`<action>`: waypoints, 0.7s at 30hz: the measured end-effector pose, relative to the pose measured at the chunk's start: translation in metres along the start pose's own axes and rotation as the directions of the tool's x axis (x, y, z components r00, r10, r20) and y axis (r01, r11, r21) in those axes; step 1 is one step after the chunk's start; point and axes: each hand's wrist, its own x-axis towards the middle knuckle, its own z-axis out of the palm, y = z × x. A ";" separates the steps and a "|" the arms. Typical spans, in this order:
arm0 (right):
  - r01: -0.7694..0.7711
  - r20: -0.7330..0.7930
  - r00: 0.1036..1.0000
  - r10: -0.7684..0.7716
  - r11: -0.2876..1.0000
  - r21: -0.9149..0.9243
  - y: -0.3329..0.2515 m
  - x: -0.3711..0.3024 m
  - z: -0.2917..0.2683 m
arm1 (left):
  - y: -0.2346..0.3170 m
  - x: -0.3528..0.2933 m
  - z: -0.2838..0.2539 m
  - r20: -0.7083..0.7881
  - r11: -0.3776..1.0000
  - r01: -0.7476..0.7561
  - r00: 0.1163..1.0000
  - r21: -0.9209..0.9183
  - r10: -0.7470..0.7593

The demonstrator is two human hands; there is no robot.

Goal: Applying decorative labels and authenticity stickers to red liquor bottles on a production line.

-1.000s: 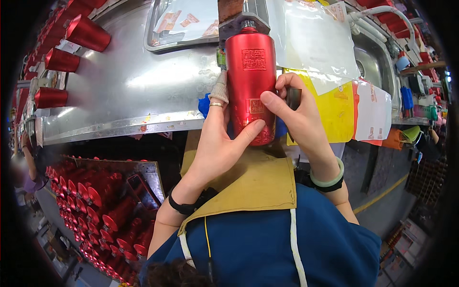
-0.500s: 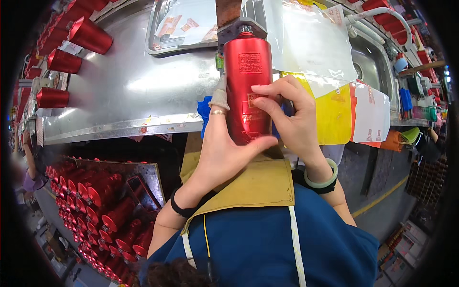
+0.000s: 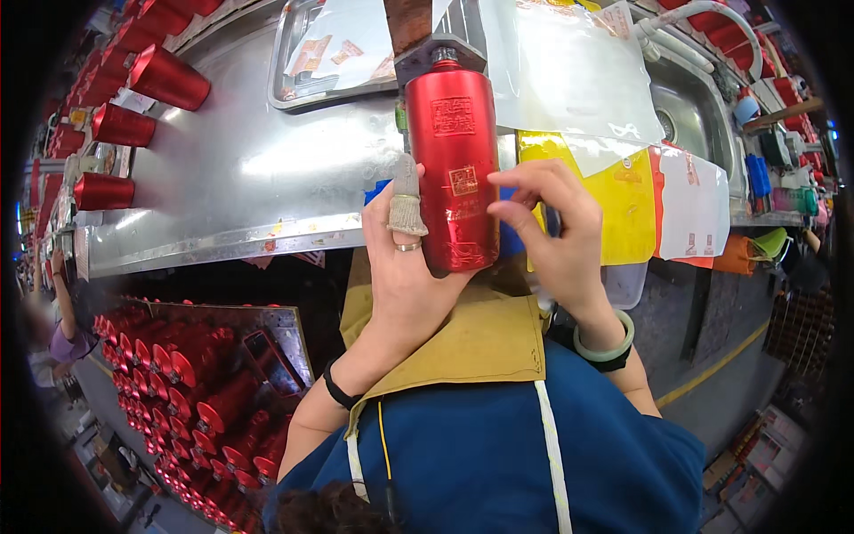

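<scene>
A glossy red bottle [image 3: 455, 169] lies lengthwise in front of me, its neck in a dark notched holder [image 3: 442, 55]. My left hand [image 3: 402, 254] grips the bottle's near end from the left. A finger there wears a greyish cloth finger cover [image 3: 406, 209] and a ring; the thumb is hidden at the bottle's base. At the bottle's right edge is my right hand [image 3: 560, 214], thumb and index finger apart, their tips close to the red surface. I cannot tell whether those tips touch it. A small square emblem [image 3: 463, 181] shows on the bottle's side.
A metal tray [image 3: 298, 93] with sheets stands on the steel worktop [image 3: 258, 196]. Several red cups [image 3: 169, 73] line the left. Below left is a crate of red bottles with a phone [image 3: 272, 362]. White and yellow sheets [image 3: 592, 205] and a sink [image 3: 689, 107] are right.
My right hand has drawn back from the bottle's front to its right edge, uncovering the square emblem. My left thumb has slipped from the front out of sight, at the base.
</scene>
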 end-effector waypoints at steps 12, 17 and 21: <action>-0.118 -0.035 0.992 0.122 0.989 0.093 -0.004 0.002 0.019 | 0.002 0.000 0.004 -0.030 0.993 0.087 0.996 -0.084 -0.089; 0.011 -0.079 0.997 -0.011 1.000 0.000 0.000 0.001 0.023 | -0.001 -0.001 0.000 0.008 1.000 0.013 1.000 0.028 -0.013; 0.095 -0.081 0.991 -0.102 0.992 -0.084 0.001 0.006 0.024 | 0.001 -0.002 0.000 0.004 0.996 0.005 1.000 0.087 -0.005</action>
